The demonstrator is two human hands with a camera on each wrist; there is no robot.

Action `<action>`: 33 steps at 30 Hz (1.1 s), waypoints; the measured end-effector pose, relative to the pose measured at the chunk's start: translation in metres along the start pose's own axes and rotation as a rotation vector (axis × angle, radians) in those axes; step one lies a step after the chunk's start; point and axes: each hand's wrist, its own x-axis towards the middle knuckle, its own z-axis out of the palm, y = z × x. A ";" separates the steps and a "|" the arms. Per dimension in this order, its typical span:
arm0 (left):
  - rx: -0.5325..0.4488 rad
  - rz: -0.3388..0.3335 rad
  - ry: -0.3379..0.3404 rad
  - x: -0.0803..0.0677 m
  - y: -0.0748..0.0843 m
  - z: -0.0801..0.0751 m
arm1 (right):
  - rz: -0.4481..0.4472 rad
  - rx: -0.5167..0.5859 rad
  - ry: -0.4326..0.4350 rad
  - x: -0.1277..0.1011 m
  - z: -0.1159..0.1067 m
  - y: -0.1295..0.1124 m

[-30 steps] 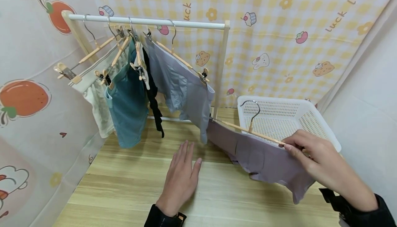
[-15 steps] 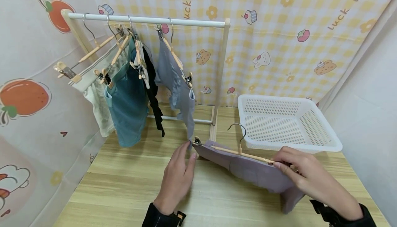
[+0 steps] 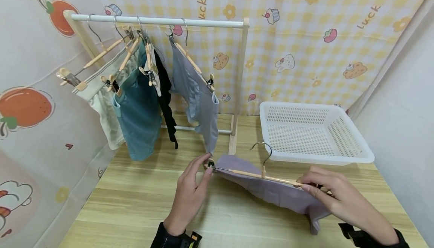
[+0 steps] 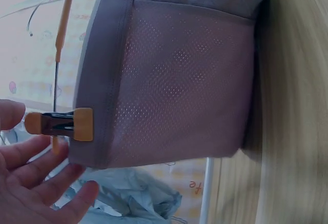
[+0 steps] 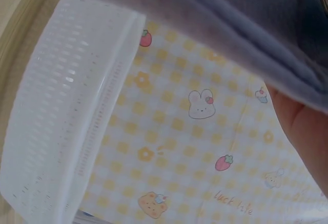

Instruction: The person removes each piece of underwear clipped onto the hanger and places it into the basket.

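Mauve shorts (image 3: 271,193) hang from a wooden clip hanger (image 3: 247,174), low over the table. My right hand (image 3: 335,191) pinches the hanger's right end between thumb and fingers; in the right wrist view the cloth covers most of that hand (image 5: 300,126). At the other end, my left hand (image 3: 190,191) has its thumb and forefinger either side of the metal clip (image 3: 211,163). The left wrist view shows the clip (image 4: 57,124) biting the waistband, with the left hand's fingers (image 4: 43,167) extended just behind it and the thumb beside its lever.
A white rack (image 3: 156,21) carries several garments on hangers, among them teal shorts (image 3: 139,116) and grey-blue shorts (image 3: 200,86), whose hem hangs close by my left hand. A white perforated basket (image 3: 315,157) stands at the back right of the wooden table (image 3: 135,210).
The mauve shorts on their hanger have come down and left, away from the rack's garments. My left hand has come to the hanger's left clip. The grey-blue shorts have swung left and turned.
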 end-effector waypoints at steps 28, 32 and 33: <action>-0.332 0.098 0.036 0.010 0.010 -0.015 | 0.001 0.088 0.046 -0.003 0.010 0.005; -0.307 0.054 0.041 0.010 0.011 -0.016 | 0.012 0.080 0.052 -0.002 0.012 0.003; -0.298 0.049 0.044 0.010 0.011 -0.016 | 0.014 0.079 0.054 -0.002 0.013 0.003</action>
